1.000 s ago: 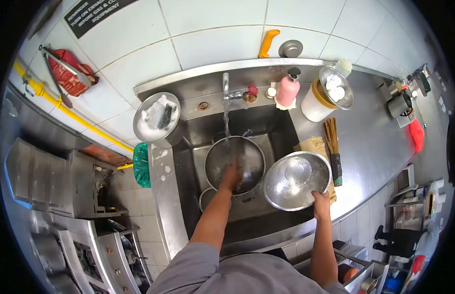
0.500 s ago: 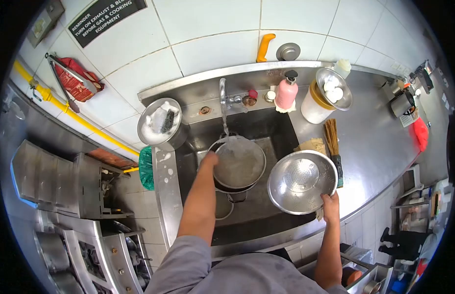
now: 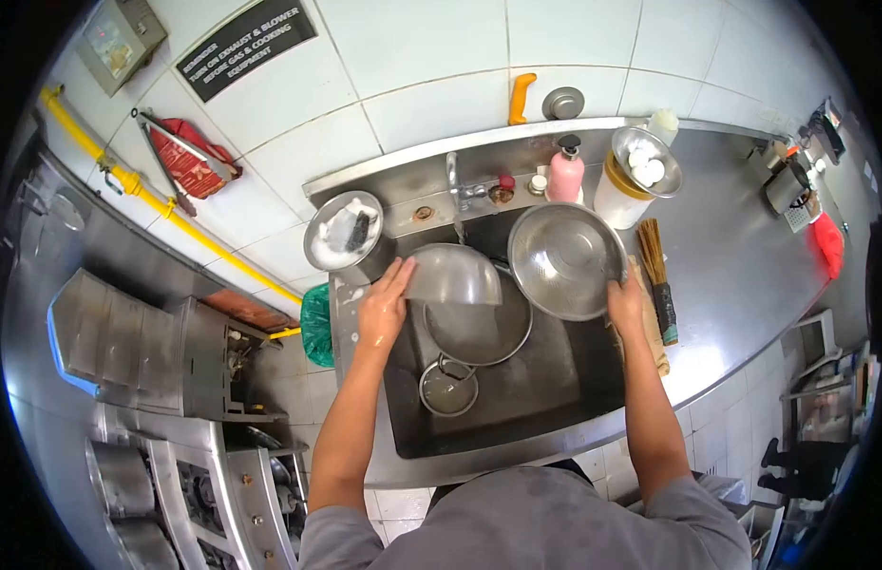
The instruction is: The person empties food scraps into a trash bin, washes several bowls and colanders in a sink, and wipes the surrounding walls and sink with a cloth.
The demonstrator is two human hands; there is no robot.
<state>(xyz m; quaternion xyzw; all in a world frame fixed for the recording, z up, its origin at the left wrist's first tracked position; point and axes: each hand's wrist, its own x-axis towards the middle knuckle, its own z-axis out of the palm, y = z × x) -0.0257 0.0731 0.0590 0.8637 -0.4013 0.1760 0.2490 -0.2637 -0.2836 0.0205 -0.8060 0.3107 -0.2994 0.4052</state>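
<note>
My left hand (image 3: 384, 302) grips the rim of a metal bowl (image 3: 455, 274), tilted on its side above a large pot of water (image 3: 488, 340) in the sink (image 3: 545, 399). My right hand (image 3: 628, 302) has hold of the edge of a metal colander (image 3: 566, 261), raised over the right back of the sink. Behind the bowl stands the faucet (image 3: 454, 176); its outlet is partly hidden. A small pot (image 3: 449, 391) with liquid sits in front of the large one.
A pot of suds with a scrubber (image 3: 346, 237) stands at the sink's left back corner. Along the right are a pink pump bottle (image 3: 565, 173), a bowl of eggs (image 3: 661, 152) on a white container (image 3: 616, 201), and a stick brush (image 3: 657, 285).
My left hand has come up from the large pot with the metal bowl, moving left. My right hand has shifted the colander away from me, toward the back of the sink.
</note>
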